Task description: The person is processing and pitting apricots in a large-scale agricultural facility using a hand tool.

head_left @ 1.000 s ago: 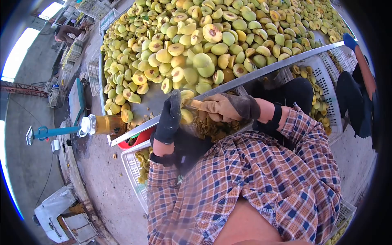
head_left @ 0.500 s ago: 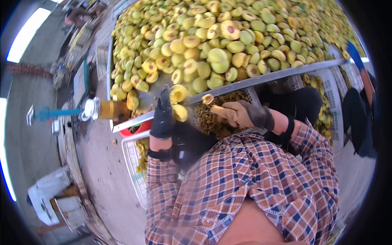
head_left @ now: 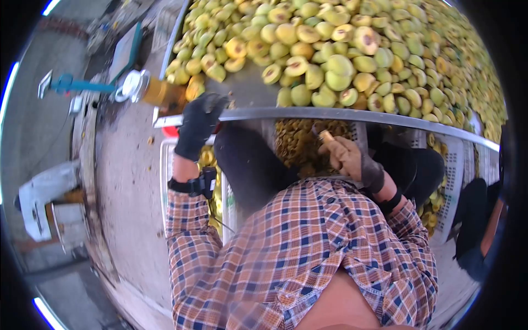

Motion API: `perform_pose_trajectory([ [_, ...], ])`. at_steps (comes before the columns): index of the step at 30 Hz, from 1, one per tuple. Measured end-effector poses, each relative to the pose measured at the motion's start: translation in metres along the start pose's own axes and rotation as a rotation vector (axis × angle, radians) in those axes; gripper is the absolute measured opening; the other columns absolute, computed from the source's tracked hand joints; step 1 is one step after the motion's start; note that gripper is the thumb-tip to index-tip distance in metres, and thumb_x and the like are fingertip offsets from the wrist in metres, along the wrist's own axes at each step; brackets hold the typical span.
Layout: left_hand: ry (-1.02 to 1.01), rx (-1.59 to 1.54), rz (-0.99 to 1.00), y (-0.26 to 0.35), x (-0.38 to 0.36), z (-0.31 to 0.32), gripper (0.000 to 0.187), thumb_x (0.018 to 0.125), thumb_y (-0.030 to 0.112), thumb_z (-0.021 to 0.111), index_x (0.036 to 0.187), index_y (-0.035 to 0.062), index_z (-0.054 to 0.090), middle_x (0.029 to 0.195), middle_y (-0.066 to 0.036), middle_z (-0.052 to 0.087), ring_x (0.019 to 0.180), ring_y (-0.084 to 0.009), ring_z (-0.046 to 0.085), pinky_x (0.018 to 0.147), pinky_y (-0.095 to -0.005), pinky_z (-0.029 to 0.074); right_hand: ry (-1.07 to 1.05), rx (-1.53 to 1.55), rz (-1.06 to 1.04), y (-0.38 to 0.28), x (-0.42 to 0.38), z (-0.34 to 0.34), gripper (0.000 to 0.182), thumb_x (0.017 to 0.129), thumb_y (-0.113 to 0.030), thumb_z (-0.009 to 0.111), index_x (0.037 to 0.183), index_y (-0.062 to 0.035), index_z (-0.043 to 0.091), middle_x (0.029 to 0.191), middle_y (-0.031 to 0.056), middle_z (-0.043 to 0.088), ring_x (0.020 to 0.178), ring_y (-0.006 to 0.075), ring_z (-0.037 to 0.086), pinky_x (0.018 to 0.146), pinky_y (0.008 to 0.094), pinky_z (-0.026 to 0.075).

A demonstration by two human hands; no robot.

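My left hand (head_left: 199, 125), in a black glove, is over the near metal rim of the table at its left end. Its fingers are dark and bunched together, pointing up and right towards a bare patch of tabletop (head_left: 250, 87). My right hand (head_left: 345, 157) wears a brown glove and is closed round a wooden-handled tool (head_left: 326, 136), whose light handle end sticks up and left. It is just below the rim, above a crate of brownish scraps (head_left: 308, 144). Halved yellow-green peaches (head_left: 297, 66), some with the brown pit side up, are heaped on the table.
A metal rim (head_left: 330, 114) runs along the table's near side. White crates of fruit halves stand by my left leg (head_left: 164, 192) and right leg (head_left: 454, 181). A jar of amber liquid (head_left: 159, 91) is at the left corner. Another person's arm (head_left: 491, 228) shows at far right.
My left hand has moved left and turned over; the two peach halves by it are gone from it. My right hand has drawn back right and down. The view has shifted.
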State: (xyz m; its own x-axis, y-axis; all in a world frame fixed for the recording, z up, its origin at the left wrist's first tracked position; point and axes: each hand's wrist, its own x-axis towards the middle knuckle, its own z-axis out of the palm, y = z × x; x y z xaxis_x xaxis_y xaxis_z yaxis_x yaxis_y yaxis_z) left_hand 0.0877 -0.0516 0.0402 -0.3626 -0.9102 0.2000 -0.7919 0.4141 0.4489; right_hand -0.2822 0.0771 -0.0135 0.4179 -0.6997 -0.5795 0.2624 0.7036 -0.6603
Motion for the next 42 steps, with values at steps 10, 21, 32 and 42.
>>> perform_pose_trajectory([
  [10, -0.141, -0.120, -0.076, 0.000, 0.116, 0.118, 0.068, 0.073, 0.042, 0.081, 0.122, 0.0013, 0.058, 0.110, -0.019, 0.067, 0.100, -0.0284, 0.065, 0.088, -0.0391, 0.050, 0.115, -0.378, -0.299, -0.002, -0.024, 0.015, 0.059, 0.099, -0.058, 0.041, 0.105, -0.0028, 0.060, 0.065, -0.0018, 0.049, 0.048, 0.0031, 0.037, 0.042, 0.0189, 0.030],
  [21, -0.126, -1.709, -0.298, 0.110, 0.063, 0.085, 0.050, 0.102, 0.045, 0.044, 0.128, 0.0021, 0.049, 0.115, -0.013, 0.061, 0.109, -0.0242, 0.059, 0.095, -0.0387, 0.047, 0.017, -0.305, -0.438, -0.051, 0.014, 0.057, 0.058, 0.098, -0.058, 0.043, 0.099, -0.0024, 0.059, 0.064, -0.0033, 0.046, 0.045, 0.0028, 0.035, 0.041, 0.0188, 0.029],
  [32, -0.025, -1.210, -0.073, 0.136, 0.053, 0.086, 0.053, 0.105, 0.046, 0.031, 0.118, 0.0013, 0.055, 0.104, -0.011, 0.063, 0.098, -0.0205, 0.060, 0.090, -0.0336, 0.048, 0.196, -0.551, -0.993, -0.034, 0.033, 0.050, 0.048, 0.102, -0.044, 0.043, 0.094, 0.0000, 0.059, 0.061, 0.0012, 0.050, 0.056, 0.0090, 0.047, 0.052, 0.0237, 0.038],
  [42, 0.163, -1.546, -0.257, 0.155, 0.037, 0.087, 0.056, 0.102, 0.054, 0.034, 0.112, 0.0026, 0.054, 0.104, -0.013, 0.061, 0.098, -0.0246, 0.061, 0.095, -0.0413, 0.049, -0.147, -0.055, -0.272, -0.046, 0.005, 0.057, 0.051, 0.097, -0.053, 0.048, 0.095, -0.0034, 0.060, 0.057, -0.0045, 0.041, 0.040, 0.0058, 0.030, 0.038, 0.0231, 0.022],
])
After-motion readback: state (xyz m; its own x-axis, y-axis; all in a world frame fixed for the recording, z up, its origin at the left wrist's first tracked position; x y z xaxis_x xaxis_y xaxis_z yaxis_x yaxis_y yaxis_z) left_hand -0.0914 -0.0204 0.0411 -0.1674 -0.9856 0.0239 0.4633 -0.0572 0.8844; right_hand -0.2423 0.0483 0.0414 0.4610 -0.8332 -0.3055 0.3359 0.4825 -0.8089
